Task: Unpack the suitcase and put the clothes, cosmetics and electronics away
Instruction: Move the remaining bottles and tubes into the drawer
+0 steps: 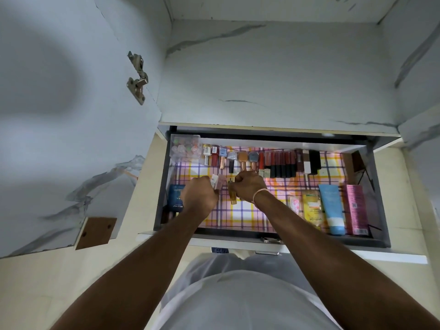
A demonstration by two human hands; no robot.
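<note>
In the open drawer [378, 186], over the checked liner [240, 210], both my hands are busy with small make-up things. My left hand [198, 195] is curled shut around some little tubes [217, 183]; their pale and pink tops stick out at 1 o'clock from my fist. My right hand [246, 185] is curled shut too, and it grips a thin yellow bottle [232, 195] that hangs down at 7 o'clock from my fingers. The two hands are just beside each other, near the middle of the drawer. A pale band [259, 194] goes round my right wrist.

At 12 o'clock from my hands, a row of nail polish bottles [229, 157] and lipsticks [281, 163] lies along the back wall. At 10 o'clock sits a clear box [185, 147] with round things in it. At 9 o'clock, right by my left hand, is a dark blue pack [175, 198]. At 3 o'clock lie a yellow pouch [312, 208], a blue tube [332, 208] and a pink box [357, 208], side by side.

A cupboard door [71, 115] stands open at 9 o'clock, with a metal hinge [137, 78] on it.
</note>
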